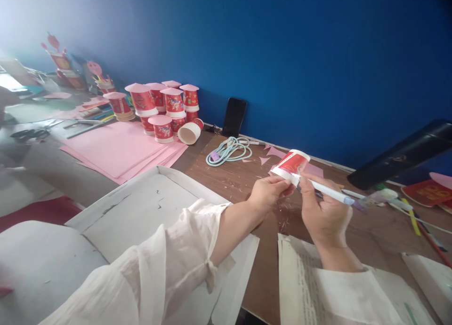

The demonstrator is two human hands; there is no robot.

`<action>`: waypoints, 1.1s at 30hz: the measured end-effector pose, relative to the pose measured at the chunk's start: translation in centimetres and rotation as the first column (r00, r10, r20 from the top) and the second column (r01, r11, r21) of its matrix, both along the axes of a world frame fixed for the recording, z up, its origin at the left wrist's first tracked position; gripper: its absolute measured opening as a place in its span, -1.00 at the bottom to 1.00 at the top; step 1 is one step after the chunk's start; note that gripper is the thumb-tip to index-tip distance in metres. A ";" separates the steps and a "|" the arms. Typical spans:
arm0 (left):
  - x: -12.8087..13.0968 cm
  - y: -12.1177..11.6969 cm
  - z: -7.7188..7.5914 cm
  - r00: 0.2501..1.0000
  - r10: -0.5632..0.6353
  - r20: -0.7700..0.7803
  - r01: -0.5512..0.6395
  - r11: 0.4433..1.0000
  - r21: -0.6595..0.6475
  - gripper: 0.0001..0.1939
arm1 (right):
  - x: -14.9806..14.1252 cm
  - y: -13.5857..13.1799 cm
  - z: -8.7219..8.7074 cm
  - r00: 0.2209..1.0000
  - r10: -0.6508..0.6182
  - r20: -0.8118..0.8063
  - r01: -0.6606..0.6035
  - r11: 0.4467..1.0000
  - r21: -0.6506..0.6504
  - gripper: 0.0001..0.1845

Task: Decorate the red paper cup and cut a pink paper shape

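My left hand (pixel 269 193) grips a red and white paper cup (pixel 292 163) by its white rim; the cup is tilted on its side above the table. In my right hand (pixel 327 217) is a white pen (pixel 332 192), held in a writing grip, its front end at the cup's rim. Whether the tip touches the cup I cannot tell. Pink paper scraps (pixel 277 152) lie just behind the cup, partly covered by it.
Red cups (pixel 143 100) with pink paper cones stand in stacks beside pink sheets (pixel 120 148). A pale cable (pixel 229 152) lies before a phone (pixel 235 115) against the wall. At right are a black cylinder (pixel 399 151) and printed pages (pixel 296 273); a white tray (pixel 141 207) is at left.
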State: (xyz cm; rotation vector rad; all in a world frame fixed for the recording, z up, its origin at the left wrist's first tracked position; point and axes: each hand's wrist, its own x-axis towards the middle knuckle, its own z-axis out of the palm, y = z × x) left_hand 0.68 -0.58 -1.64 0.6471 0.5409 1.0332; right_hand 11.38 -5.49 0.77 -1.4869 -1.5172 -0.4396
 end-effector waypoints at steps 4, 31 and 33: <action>0.0 0.1 -0.1 0.999 -0.005 -0.037 0.006 1.000 0.019 -0.80 | 0.0 0.0 0.0 1.000 -0.014 0.003 0.014 1.000 0.007 -0.68; 0.1 0.3 -0.1 0.999 -0.008 -0.038 0.007 0.999 -0.036 -0.85 | 0.2 0.2 -0.6 0.999 -0.047 -0.018 0.047 0.999 -0.006 -0.67; 0.1 0.3 -0.1 0.999 -0.009 -0.046 0.007 0.999 -0.036 -0.83 | 0.3 0.2 -0.6 0.998 -0.053 -0.018 0.053 0.999 0.003 -0.66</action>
